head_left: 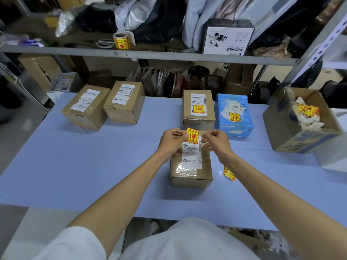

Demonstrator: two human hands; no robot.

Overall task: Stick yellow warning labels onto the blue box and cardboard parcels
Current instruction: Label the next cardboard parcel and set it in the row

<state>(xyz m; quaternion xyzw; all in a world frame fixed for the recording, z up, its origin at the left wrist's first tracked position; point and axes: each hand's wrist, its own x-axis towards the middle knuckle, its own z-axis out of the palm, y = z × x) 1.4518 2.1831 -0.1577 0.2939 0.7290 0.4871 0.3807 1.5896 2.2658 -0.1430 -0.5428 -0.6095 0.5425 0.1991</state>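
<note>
Over the near parcel [191, 166], my left hand [173, 140] pinches 1 yellow label [192, 136]; my right hand [216, 140] curls there too, and I cannot tell if it holds anything.

Yellow label [192, 135], red print, pinched by left hand [170, 140] over near parcel [190, 166]. Far row, L to R: plain parcel [86, 106], second parcel [124, 102], labelled parcel [198, 111], blue box [233, 117] w/ label on top. Spare label [229, 173] flat on table, R of near parcel.
</note>
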